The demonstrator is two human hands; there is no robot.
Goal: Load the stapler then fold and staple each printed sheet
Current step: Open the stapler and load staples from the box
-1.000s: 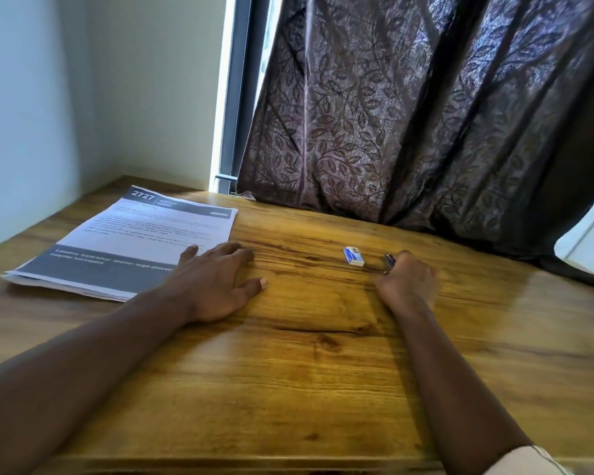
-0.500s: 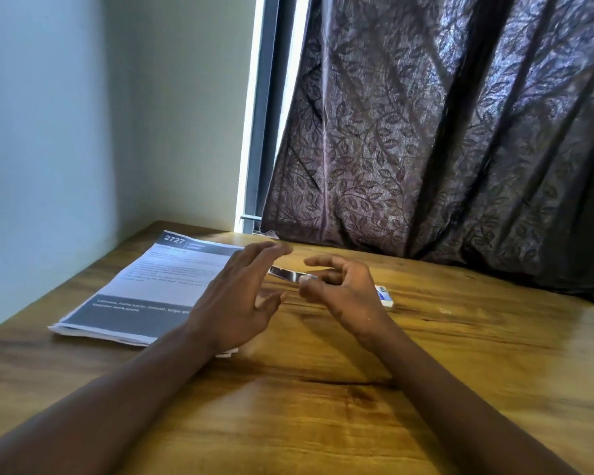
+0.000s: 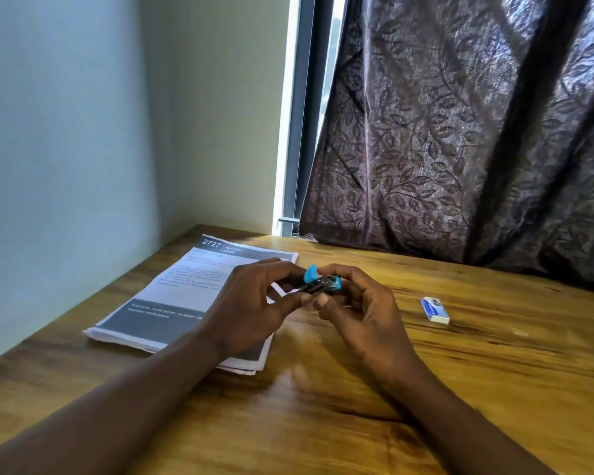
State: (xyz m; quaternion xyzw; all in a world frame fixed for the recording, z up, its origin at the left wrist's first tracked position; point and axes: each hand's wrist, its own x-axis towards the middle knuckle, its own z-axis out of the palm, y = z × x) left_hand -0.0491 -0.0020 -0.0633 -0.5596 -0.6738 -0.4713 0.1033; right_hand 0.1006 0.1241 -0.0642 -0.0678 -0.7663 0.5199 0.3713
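Observation:
A small blue and metal stapler (image 3: 319,282) is held above the wooden table (image 3: 477,365) between both hands. My left hand (image 3: 254,303) pinches its left end with thumb and fingers. My right hand (image 3: 360,306) grips its right end, thumb underneath. A blue tab sticks up at the stapler's top. The stack of printed sheets (image 3: 186,296) lies flat on the table to the left, partly under my left hand and forearm. A small white and blue staple box (image 3: 434,309) lies on the table to the right of my hands.
A dark leaf-patterned curtain (image 3: 460,132) hangs behind the table's far edge. A pale wall (image 3: 66,132) borders the table on the left, with a window frame (image 3: 299,132) in the corner.
My right hand picked the stapler off the table and brought it to the middle. My left hand lifted off the table and took its other end. The view shifted left.

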